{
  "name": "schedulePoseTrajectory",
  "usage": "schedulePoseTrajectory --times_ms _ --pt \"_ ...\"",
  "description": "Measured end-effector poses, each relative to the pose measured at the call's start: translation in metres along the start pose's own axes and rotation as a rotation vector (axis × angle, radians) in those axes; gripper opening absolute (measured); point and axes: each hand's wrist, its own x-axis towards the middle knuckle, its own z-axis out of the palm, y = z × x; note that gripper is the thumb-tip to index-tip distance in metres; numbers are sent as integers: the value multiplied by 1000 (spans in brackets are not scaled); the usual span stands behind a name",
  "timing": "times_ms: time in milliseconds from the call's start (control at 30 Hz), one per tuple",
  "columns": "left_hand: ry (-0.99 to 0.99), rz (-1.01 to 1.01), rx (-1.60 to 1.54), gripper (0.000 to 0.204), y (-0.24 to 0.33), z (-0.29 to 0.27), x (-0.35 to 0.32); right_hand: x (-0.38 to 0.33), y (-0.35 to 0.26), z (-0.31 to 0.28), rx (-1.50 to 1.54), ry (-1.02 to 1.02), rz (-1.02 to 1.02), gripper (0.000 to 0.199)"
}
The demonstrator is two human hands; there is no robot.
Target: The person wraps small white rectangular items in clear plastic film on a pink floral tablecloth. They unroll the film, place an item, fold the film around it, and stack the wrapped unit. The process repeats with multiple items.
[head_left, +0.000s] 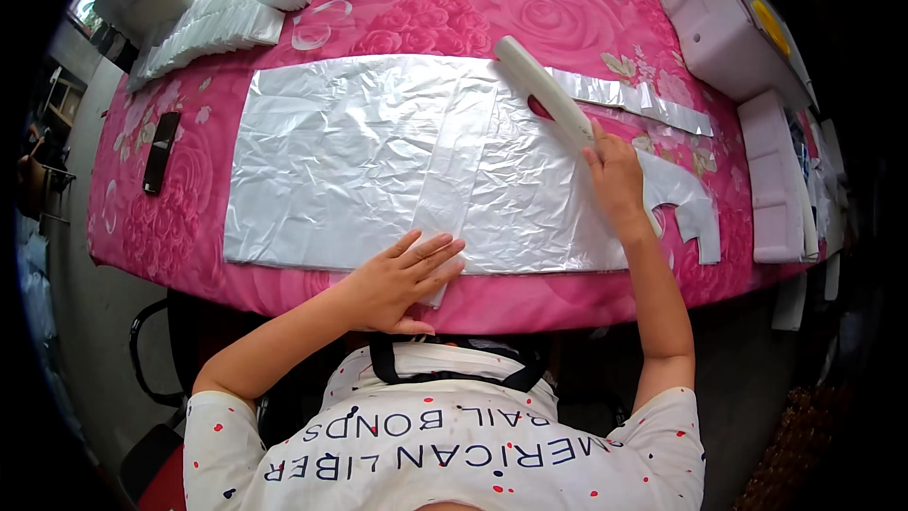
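Silvery sheet lies long-ways left to right; right hand, nearer its right end, wraps a white bar slanting away leftward; left hand, spread and empty, rests at the near edge.

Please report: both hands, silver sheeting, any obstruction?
Left hand spread on silver sheeting, near edge. Right hand grips white bar. Sheeting flat, wrinkled; bar hides part.

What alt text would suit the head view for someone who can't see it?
The person's right hand grips a long white bar over crinkled, silvery-white plastic sheeting, while the left hand rests at the sheeting's near edge. Underneath is a pink rose-patterned tablecloth, with a slim black rectangular object to the left.
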Motion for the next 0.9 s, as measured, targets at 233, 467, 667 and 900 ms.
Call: schedulePoseTrajectory --times_ms 233,467,667,900 --pt "31 -87 -36 77 17 26 5 -44 -75 -21 379 -294 -328 46" --pt "65 -182 3 73 38 35 8 1 -93 22 339 -114 -439 45" --pt "8 -33 -99 72 25 26 3 83 -85 60 309 -92 -359 37" --pt "185 150 -96 45 4 26 -19 32 -101 37 444 -212 -581 47"
